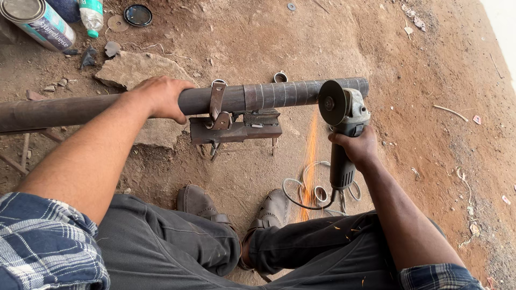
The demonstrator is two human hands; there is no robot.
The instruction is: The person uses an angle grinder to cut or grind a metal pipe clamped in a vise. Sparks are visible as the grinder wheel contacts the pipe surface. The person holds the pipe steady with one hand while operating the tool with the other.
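A long dark steel pipe (279, 94) lies across the view, clamped in a rusty metal vise (236, 128) on the dirt ground. My left hand (160, 96) grips the pipe just left of the vise. My right hand (356, 147) holds the body of a grey angle grinder (344, 123), whose disc (331, 102) meets the pipe near its right end. Orange sparks (310, 161) stream down toward my shoes. Marked rings show on the pipe between vise and disc.
A flat stone (134, 70) sits behind the pipe. A paint can (37, 21), a bottle (91, 15) and a dark lid (138, 15) lie at the top left. The grinder's cord (301, 193) and several cut metal rings (321, 192) rest by my shoes (269, 210).
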